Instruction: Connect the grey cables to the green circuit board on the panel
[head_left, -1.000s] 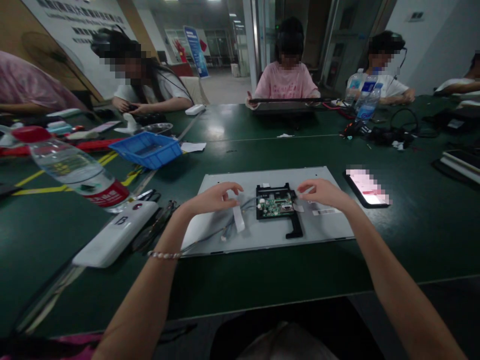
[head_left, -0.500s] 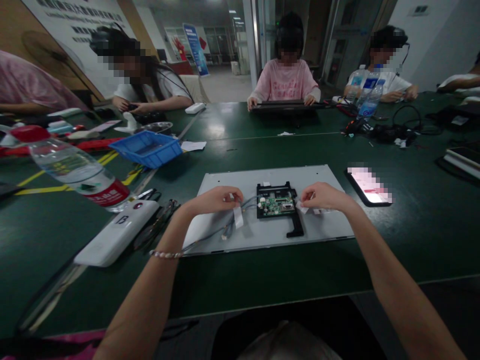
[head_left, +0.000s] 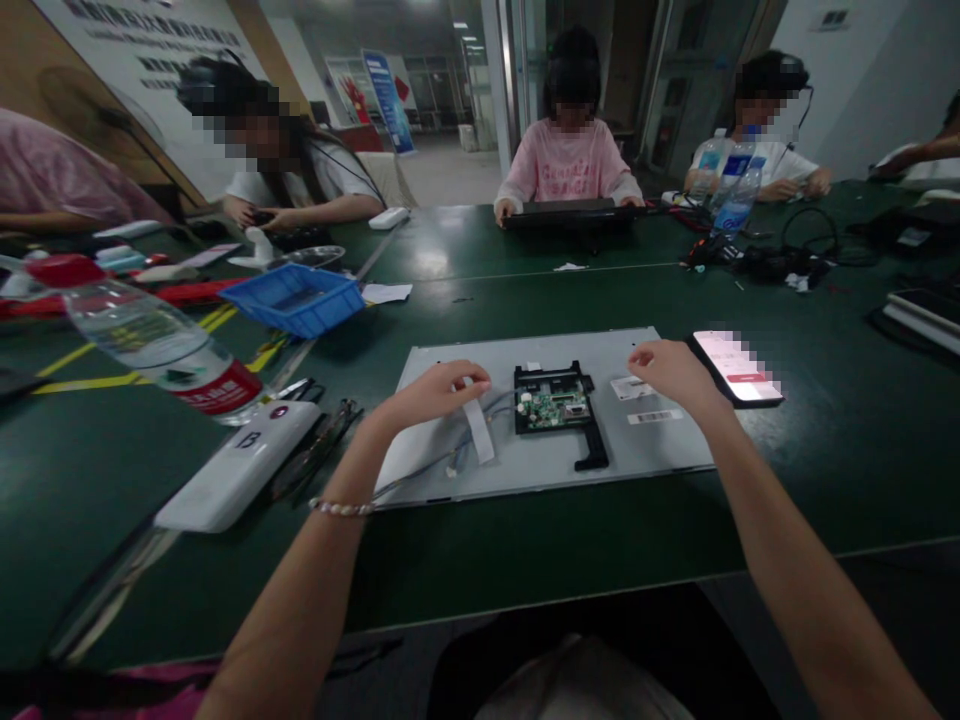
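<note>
A pale grey flat panel (head_left: pixel 540 475) lies in front of me on the green table. On its middle sits a green circuit board (head_left: pixel 551 408) in a black plastic frame (head_left: pixel 592 445). My left hand (head_left: pixel 442 390) is over the panel's left part, thumb and fingers closed at the upper end of a white tape strip (head_left: pixel 481 432). Grey cables (head_left: pixel 499 402) run from the board past this strip. Above the panel's right edge is my right hand (head_left: pixel 671 372), its fingertips pinched together; what they hold, if anything, is hidden. Near it are a white label (head_left: pixel 628 389) and a barcode sticker (head_left: pixel 654 417).
A lit phone (head_left: pixel 739 370) lies right of the panel. On the left are a white power bank (head_left: pixel 236 470), a tilted-looking water bottle (head_left: pixel 165 345) and a blue bin (head_left: pixel 296 300). Several people sit around the table; one opposite holds a dark flat object (head_left: pixel 570 213).
My right hand has moved right, away from the board toward the panel's edge, uncovering the label and barcode sticker. My left hand has shifted slightly, and more of the tape strip shows.
</note>
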